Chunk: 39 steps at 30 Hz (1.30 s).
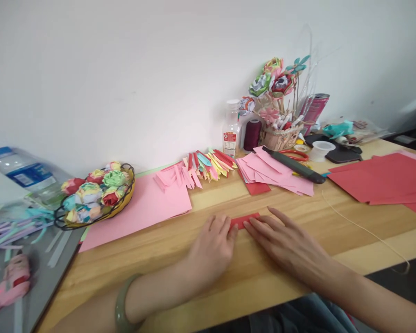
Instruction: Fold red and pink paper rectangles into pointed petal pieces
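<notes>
A small folded strip of red paper [244,220] lies flat on the wooden table [152,245]. My left hand [217,243] rests at its left end, fingers curled and pressed together, with the thumb on the strip. On the right end lie the fingertips of my right hand [280,236]; its fingers are stretched out, one slightly raised. Beyond the strip are pink paper pieces [277,171] with a dark green cutter [294,165] on top, and a row of folded coloured paper pieces [208,166].
Paper flowers fill a basket [128,199] at the left, beside pink sheets [138,208] and a plastic bottle [27,173]. Red sheets [395,178] and a loose string [364,226] are at the right. Against the wall stand a clear bottle [230,129] and a flower pot [280,138].
</notes>
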Available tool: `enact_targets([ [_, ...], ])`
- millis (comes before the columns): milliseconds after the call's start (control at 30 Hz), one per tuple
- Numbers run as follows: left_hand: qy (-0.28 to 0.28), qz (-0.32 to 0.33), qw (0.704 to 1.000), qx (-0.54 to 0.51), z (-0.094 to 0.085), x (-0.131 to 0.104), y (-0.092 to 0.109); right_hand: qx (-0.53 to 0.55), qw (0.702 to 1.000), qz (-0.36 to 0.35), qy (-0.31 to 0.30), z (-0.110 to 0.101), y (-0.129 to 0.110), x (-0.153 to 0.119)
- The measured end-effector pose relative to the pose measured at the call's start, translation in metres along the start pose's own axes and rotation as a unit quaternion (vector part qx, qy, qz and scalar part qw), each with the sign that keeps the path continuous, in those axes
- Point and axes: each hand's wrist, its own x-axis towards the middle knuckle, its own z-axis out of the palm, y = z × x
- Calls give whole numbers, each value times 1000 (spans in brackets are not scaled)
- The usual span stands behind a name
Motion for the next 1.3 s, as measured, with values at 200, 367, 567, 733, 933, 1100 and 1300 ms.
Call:
enact_targets([
  [200, -39, 14, 999, -22, -1, -15, -13, 26, 999, -23, -6, 5, 9, -12],
  [367, -20, 18, 999, -34, 7, -20, -16, 22, 1000, -14, -10, 8, 15, -24],
  [567, 7, 18, 999, -38, 8, -17, -16, -62, 997, 51, -15, 2, -14, -8],
  [733, 15, 20, 999, -23, 6, -20, -15, -112, 993, 45, -14, 5, -33, 1],
  [933, 7, 34, 999, -13, 8, -29, -16, -95, 993, 69, -33, -5, -11, -13],
  [1100, -53, 30, 997, -50, 7, -30, -21, -72, 995, 64, -28, 2, -2, -23],
  [1300, -88, 15, 988, -129, 10, -30, -28, -50, 995, 82, -19, 3, 1, -28],
])
